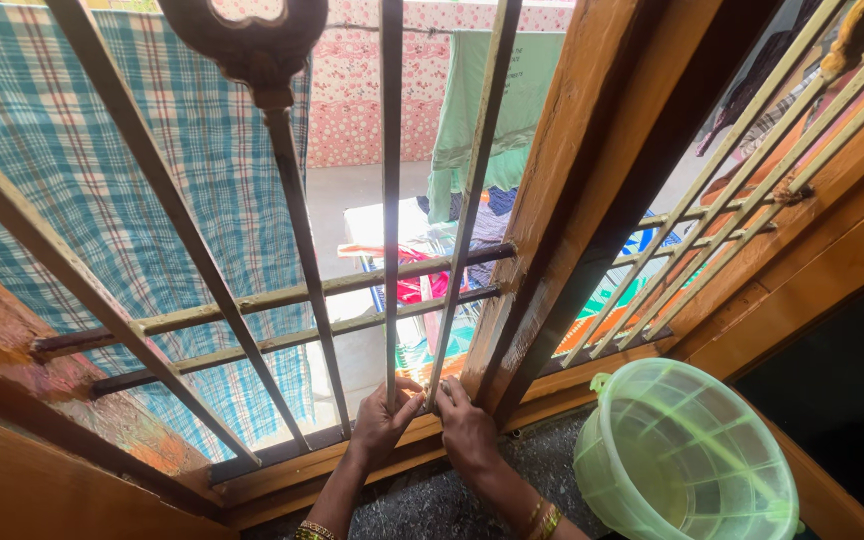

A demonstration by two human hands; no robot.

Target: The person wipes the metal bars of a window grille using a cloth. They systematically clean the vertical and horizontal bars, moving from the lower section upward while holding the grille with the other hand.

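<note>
Pale green plastic bucket [687, 455], checked teal cloth [102, 150], hanging green garment [492, 100], pink floral wall [362, 90]

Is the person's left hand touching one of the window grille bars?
Touching. The head view shows the left hand wrapped around the foot of a vertical grille bar, fingers closed on it with no gap. The right hand rests beside it, at the next bar.

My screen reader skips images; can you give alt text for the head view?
Two hands, left hand and right hand, grip the base of a window bar in a wooden frame. A green plastic bucket sits right.
</note>
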